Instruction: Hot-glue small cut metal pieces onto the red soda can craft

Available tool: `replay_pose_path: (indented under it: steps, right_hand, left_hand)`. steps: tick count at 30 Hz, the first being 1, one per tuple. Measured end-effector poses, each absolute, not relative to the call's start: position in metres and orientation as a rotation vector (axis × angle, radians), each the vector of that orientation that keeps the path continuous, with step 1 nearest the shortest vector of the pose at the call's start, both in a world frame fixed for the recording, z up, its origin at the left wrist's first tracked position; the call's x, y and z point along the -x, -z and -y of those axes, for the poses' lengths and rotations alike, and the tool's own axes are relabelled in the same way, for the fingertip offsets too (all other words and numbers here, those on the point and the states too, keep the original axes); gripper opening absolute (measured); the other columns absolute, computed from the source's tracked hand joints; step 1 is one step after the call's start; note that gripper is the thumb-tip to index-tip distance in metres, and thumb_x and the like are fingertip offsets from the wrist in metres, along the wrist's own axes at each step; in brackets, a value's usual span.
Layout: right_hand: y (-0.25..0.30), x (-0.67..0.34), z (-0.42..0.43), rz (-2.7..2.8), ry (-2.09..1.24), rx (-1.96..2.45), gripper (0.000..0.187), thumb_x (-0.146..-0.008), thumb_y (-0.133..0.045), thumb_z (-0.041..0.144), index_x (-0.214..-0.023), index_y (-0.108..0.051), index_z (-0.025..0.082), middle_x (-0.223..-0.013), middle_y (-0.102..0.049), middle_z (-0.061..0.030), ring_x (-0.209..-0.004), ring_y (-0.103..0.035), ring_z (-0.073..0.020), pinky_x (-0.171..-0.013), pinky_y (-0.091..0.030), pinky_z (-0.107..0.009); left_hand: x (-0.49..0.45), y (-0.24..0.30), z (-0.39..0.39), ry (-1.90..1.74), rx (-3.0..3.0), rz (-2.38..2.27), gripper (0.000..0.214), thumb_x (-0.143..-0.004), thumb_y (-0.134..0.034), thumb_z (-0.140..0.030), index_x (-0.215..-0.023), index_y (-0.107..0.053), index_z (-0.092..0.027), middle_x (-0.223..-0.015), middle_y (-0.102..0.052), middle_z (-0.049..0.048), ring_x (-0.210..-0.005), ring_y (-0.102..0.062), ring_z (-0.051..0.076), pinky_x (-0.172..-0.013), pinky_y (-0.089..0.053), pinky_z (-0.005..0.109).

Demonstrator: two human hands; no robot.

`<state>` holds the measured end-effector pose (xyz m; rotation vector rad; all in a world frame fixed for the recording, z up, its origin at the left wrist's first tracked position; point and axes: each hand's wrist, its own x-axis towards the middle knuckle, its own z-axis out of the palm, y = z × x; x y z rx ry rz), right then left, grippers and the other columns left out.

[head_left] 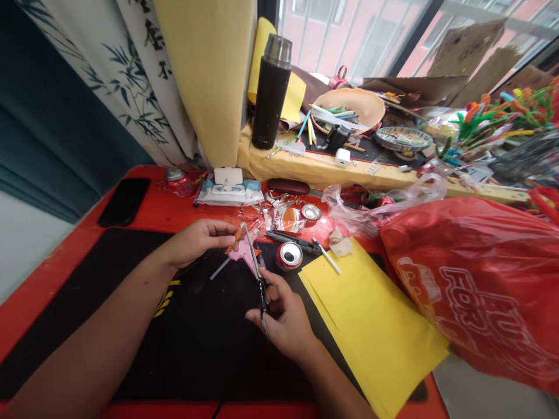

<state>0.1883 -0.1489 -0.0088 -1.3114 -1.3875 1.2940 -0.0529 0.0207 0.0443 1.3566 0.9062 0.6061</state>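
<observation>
My left hand [198, 238] is closed in a pinch on a small pink and orange piece [243, 250], held over the black mat [131, 326]. My right hand [283, 317] grips the handles of a pair of scissors [255, 265]. The scissor blades point away from me and run along the pink piece. A cut can with its round top up [289, 255] sits just right of the blades. Yellow paper sheets [371, 326] lie to the right of my right hand.
A red plastic bag [476, 285] bulges at the right. A black phone [124, 201], a red can [178, 180] and a wipes pack [229, 189] lie at the back of the red table. A black flask [271, 93] stands on the cluttered sill.
</observation>
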Motion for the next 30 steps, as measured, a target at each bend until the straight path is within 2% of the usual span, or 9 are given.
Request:
replay_pose_path:
  steps: [10, 16, 26, 30]
  right_hand:
    - [0.0067, -0.191, 0.148, 1.432, -1.283, 1.338, 0.069, -0.089, -0.089, 0.033, -0.153, -0.065, 0.027, -0.076, -0.057, 0.0081, -0.057, -0.045, -0.0107, -0.055, -0.038, -0.022]
    - [0.0122, -0.1877, 0.1482, 1.41, -1.286, 1.312, 0.069, -0.089, -0.089, 0.034, -0.154, -0.065, 0.027, -0.075, -0.057, 0.0085, -0.056, -0.046, -0.0106, -0.055, -0.04, -0.022]
    - [0.0092, -0.1866, 0.1498, 1.275, -1.334, 1.315, 0.072, -0.089, -0.09, 0.045, -0.155, -0.065, 0.03, -0.077, -0.05, 0.0079, -0.057, -0.044, -0.0116, -0.051, -0.035, -0.023]
    - [0.0101, -0.1871, 0.1505, 1.268, -1.343, 1.278, 0.073, -0.088, -0.091, 0.043, -0.155, -0.065, 0.029, -0.076, -0.05, 0.0084, -0.058, -0.044, -0.0118, -0.054, -0.036, -0.024]
  left_hand:
    - [0.0526, -0.044, -0.0215, -0.613, -1.383, -0.933, 0.025, -0.084, -0.092, -0.043, -0.09, -0.089, -0.019, -0.083, -0.081, 0.008, -0.084, -0.072, 0.024, -0.088, -0.057, 0.039]
    - [0.0544, -0.0399, -0.0229, -0.614, -1.349, -0.925, 0.023, -0.084, -0.092, -0.041, -0.091, -0.089, -0.019, -0.085, -0.081, 0.0077, -0.084, -0.071, 0.022, -0.087, -0.056, 0.035]
    - [0.0509, -0.0416, -0.0212, -0.763, -1.124, -0.951, 0.032, -0.072, -0.103, -0.037, -0.091, -0.087, -0.016, -0.086, -0.084, 0.0089, -0.082, -0.076, 0.021, -0.081, -0.061, 0.031]
    - [0.0514, -0.0377, -0.0215, -0.796, -1.043, -1.003, 0.04, -0.068, -0.105, -0.035, -0.098, -0.087, -0.017, -0.089, -0.085, 0.009, -0.08, -0.077, 0.022, -0.079, -0.063, 0.032]
